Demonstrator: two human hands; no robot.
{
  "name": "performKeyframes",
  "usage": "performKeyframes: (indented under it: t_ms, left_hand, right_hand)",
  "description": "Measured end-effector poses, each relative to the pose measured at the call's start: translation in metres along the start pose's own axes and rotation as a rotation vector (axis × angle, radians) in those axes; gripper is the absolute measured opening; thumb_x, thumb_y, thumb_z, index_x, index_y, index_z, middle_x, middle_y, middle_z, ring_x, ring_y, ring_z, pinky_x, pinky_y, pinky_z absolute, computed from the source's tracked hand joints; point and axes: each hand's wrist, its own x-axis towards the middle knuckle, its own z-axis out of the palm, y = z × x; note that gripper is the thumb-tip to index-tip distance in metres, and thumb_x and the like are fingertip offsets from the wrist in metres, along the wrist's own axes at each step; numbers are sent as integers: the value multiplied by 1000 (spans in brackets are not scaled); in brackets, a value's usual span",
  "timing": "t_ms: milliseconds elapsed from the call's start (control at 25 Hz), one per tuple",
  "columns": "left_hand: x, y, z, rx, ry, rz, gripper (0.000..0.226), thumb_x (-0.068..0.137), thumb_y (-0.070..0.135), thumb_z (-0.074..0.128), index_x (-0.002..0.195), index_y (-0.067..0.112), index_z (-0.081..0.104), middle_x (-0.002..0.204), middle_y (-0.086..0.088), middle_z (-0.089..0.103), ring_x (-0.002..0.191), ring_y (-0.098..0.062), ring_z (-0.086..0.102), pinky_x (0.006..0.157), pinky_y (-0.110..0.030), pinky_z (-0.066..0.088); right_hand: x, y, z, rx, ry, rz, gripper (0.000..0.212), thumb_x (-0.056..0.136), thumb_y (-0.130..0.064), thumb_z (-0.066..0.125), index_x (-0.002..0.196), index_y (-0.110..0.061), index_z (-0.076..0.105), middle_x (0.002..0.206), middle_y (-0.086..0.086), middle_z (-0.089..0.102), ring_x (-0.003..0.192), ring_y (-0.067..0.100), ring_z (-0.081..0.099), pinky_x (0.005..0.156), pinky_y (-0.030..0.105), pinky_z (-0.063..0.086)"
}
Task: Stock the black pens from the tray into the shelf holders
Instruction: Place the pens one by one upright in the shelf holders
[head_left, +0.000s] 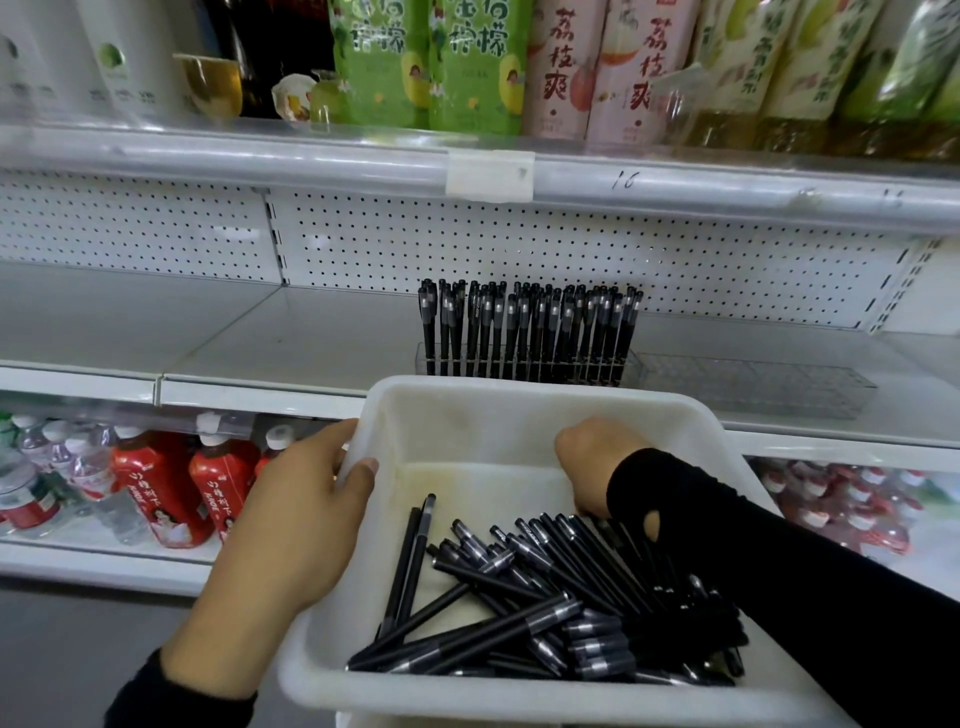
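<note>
A white plastic tray (519, 396) is held in front of the shelf, with a loose heap of black pens (519, 597) lying in its near half. My left hand (291, 519) grips the tray's left rim, thumb hooked over the inside wall. My right hand (597, 462), in a black sleeve, reaches down into the tray at the far end of the heap; its fingers are hidden under the hand. On the middle shelf a clear holder (423, 358) stands packed with upright black pens (524, 327). A second clear holder (753, 384) beside it on the right is empty.
The white middle shelf (291, 343) has a pegboard back (415, 239). Drink cartons (467, 62) fill the shelf above. Red-labelled bottles (156, 488) and water bottles lie on the shelf below left, more bottles (841, 499) below right.
</note>
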Motion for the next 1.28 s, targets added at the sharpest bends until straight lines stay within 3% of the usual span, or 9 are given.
performKeyframes:
  t_ms: [160,280,440,520,720,920,1080,1280]
  left_hand:
    - [0,1,1,-4,13,5,30,98,22,54,126,31,62,93,19,64,84,-2,61,70,-27,48]
    - [-1,2,0,-9,11,6,29,98,22,54,124,31,62,92,18,66,83,-3,63,72,-29,50]
    - [-2,2,0,-10,5,3,31,98,23,53,127,32,60,92,18,66,82,-6,64,70,-28,50]
    - [-2,2,0,-10,2,0,31,98,23,53,127,33,60,92,19,64,83,-5,64,69,-28,50]
    - [-1,3,3,-29,-1,9,27,98,22,54,117,40,60,90,23,62,84,-2,63,68,-22,46]
    - [2,3,9,-4,-7,30,25,97,22,54,118,32,64,89,20,62,82,-2,62,67,-23,45]
    - [3,3,11,2,-19,37,29,98,22,53,123,31,64,91,19,63,84,0,61,66,-20,43]
    - [4,2,11,-14,-30,33,28,98,22,53,121,33,64,93,18,67,84,0,63,68,-21,46]
  right_hand:
    - [-1,0,0,66,-45,-23,19,89,-7,62,108,-6,61,95,8,61,80,23,55,65,29,44]
    - [1,3,0,187,-95,3,12,87,-17,70,81,-10,63,73,2,61,61,17,57,51,22,43]
    - [-3,13,-11,481,-55,34,24,88,-28,74,71,-13,69,58,-3,66,48,11,58,57,22,51]
    - [-6,21,-21,587,21,24,27,93,-29,69,68,-17,67,52,-6,64,45,7,58,53,22,50]
    - [-17,44,-46,921,214,-31,20,97,-25,62,90,-9,72,85,6,75,73,16,72,62,21,57]
    - [-15,78,-72,1285,651,24,16,95,-17,65,109,-13,71,94,8,75,74,18,75,70,26,61]
    - [12,91,-72,1218,914,117,21,95,-18,66,115,-15,70,91,6,75,71,13,74,69,24,61]
    - [52,92,-64,1024,1065,150,20,95,-19,67,114,-17,69,85,1,75,74,13,74,78,38,62]
